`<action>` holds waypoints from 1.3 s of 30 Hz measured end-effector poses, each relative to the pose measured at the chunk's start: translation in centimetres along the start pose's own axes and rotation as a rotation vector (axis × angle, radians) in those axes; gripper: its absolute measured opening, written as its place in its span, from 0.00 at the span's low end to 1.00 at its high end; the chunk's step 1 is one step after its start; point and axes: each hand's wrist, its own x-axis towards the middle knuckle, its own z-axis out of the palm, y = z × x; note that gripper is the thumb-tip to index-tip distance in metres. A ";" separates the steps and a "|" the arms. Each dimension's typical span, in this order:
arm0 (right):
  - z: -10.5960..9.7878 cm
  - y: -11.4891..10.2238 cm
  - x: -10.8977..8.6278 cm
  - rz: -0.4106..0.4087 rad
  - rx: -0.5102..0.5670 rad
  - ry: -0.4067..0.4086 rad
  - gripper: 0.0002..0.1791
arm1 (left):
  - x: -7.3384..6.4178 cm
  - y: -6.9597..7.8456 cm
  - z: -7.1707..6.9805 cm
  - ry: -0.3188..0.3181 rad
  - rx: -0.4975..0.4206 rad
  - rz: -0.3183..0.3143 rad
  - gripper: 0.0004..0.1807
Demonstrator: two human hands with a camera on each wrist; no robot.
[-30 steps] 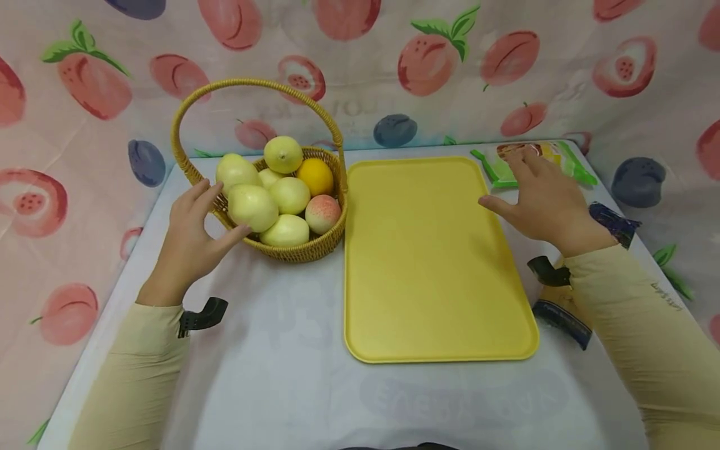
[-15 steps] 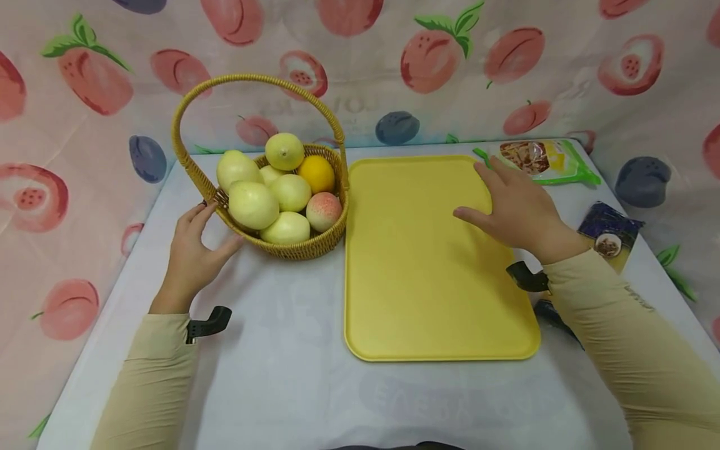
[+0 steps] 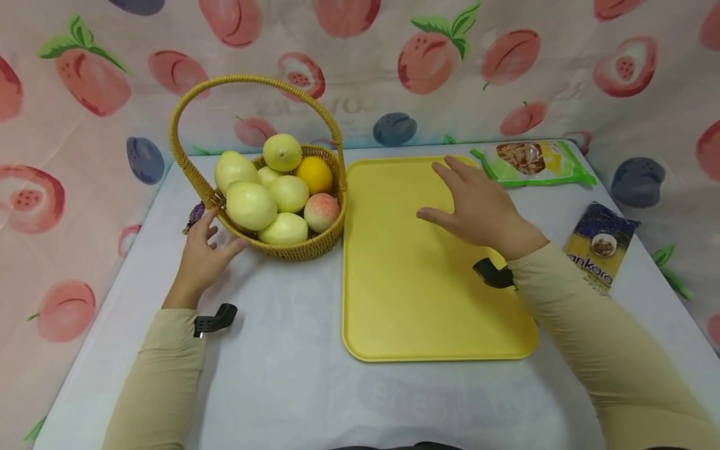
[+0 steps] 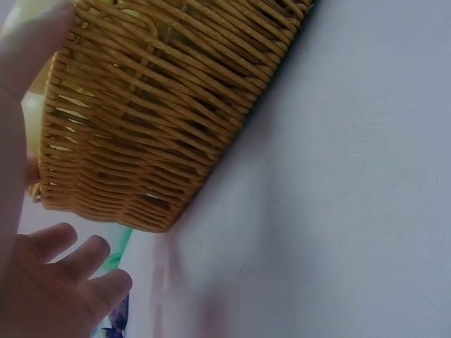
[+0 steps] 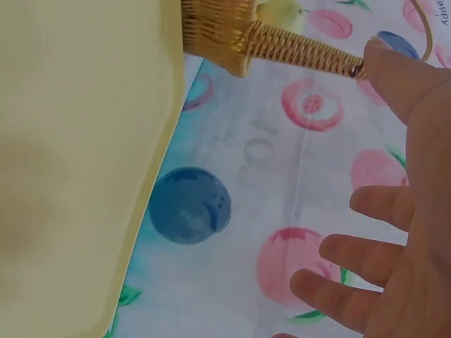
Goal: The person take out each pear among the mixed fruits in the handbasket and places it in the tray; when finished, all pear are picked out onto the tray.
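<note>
Open right grip (image 3: 478, 209) above tray (image 3: 394, 300) (empty).

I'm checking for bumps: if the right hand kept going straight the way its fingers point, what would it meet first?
Probably nothing close: the right hand, open above the tray, points toward the tray's far rim and the backdrop behind it. The basket lies off to its left. Depth is unclear.

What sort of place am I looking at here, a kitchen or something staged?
Likely a staged tabletop setup, not a kitchen: a fruit-print cloth backdrop hangs behind a cloth-covered table holding a wicker basket of fruit and a yellow tray.
</note>
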 end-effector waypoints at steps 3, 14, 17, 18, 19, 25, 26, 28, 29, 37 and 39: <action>0.1 -0.9 0.4 -0.013 0.009 0.004 0.50 | 0.3 -0.3 0.2 -0.026 -0.043 -0.024 0.53; 1.3 -4.3 2.8 -0.079 0.122 0.055 0.48 | 0.8 -0.4 0.8 -0.059 -0.174 -0.038 0.54; 1.6 -5.4 3.8 -0.107 0.167 0.074 0.46 | 0.7 -0.1 0.9 -0.070 -0.197 -0.047 0.56; 1.7 -5.8 4.1 -0.118 0.180 0.076 0.46 | 0.7 -0.1 1.0 -0.072 -0.202 -0.051 0.56; 1.8 -6.3 4.4 -0.129 0.192 0.075 0.46 | 0.7 0.0 1.1 -0.073 -0.202 -0.056 0.57; 2.6 -8.9 5.9 -0.185 0.230 0.030 0.47 | 0.6 0.0 1.4 -0.080 -0.224 -0.089 0.57; 2.7 -9.3 6.1 -0.191 0.237 0.019 0.47 | 0.6 0.0 1.5 -0.083 -0.231 -0.094 0.57; 3.0 -10.2 6.6 -0.202 0.251 -0.003 0.47 | 0.7 -0.1 1.5 -0.091 -0.241 -0.103 0.57; 3.2 -10.7 6.9 -0.208 0.254 -0.011 0.47 | 0.7 -0.1 1.5 -0.095 -0.248 -0.105 0.57; 4.7 -13.2 9.2 -0.213 0.308 -0.073 0.49 | 0.7 -0.1 1.5 -0.106 -0.265 -0.114 0.58; 5.1 -13.7 9.7 -0.210 0.312 -0.085 0.50 | 0.7 -0.1 1.5 -0.107 -0.265 -0.117 0.58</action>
